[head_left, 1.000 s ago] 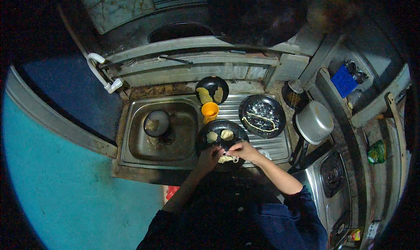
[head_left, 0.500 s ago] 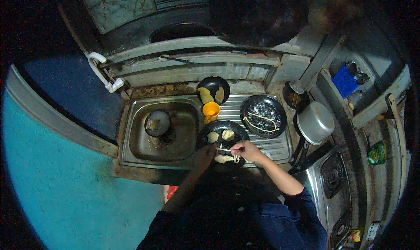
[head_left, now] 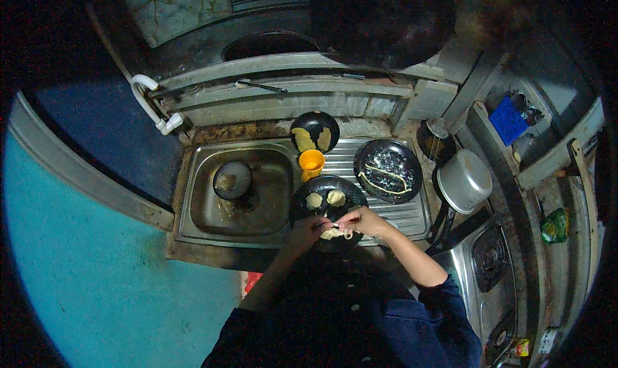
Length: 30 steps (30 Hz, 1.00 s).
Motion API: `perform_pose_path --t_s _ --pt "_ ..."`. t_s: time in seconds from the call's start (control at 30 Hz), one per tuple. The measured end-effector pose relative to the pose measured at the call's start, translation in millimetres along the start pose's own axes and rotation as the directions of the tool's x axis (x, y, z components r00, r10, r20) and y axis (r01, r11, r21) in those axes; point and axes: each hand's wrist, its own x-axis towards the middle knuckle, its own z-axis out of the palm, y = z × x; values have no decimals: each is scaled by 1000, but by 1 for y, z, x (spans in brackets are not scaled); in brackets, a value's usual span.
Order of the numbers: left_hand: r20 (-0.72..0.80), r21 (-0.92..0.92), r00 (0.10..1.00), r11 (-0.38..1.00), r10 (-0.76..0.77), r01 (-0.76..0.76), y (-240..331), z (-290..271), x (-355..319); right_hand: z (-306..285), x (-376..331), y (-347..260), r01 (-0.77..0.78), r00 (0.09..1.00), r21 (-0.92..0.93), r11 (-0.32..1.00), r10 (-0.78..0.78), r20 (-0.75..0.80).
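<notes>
Head view: your left hand [head_left: 308, 228] and right hand [head_left: 362, 220] meet over the near rim of the round black plate [head_left: 328, 207] on the steel drainboard, both pinching one pale, soft piece of dough [head_left: 333, 233]. Pulled unevenly, it could tear or drop off the counter edge. Behind the plate stands an orange plastic cup [head_left: 311, 163], crowding any reach; the steel sink basin [head_left: 257, 204] lies to the plate's left.

Metal, plastic and dough around you

Your sink [head_left: 199, 207] and lidded pot [head_left: 465, 182] are dull brushed steel; the orange cup [head_left: 311, 162] looks like smooth plastic; the dough piece [head_left: 333, 233] looks soft and matt.
</notes>
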Motion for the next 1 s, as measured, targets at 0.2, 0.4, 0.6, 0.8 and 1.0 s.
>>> perform_pose_path --t_s 0.2,0.4,0.6,0.8,1.0 --pt "250 10 939 970 -237 242 4 -10 6 -1 3 15 171 966 -129 977 -192 -174" --pt "-55 -253 992 959 114 -125 -8 20 3 6 -4 -10 222 954 -245 944 -262 -143" --pt "28 -62 995 993 -98 99 -13 11 8 -2 -2 8 110 988 -232 967 -131 -77" --pt "229 -76 968 989 -108 128 -1 3 9 2 -11 -9 109 973 -384 917 -178 -148" --pt "83 -78 993 993 -86 92 6 4 4 -2 -3 -5 30 995 -325 945 -60 -82"
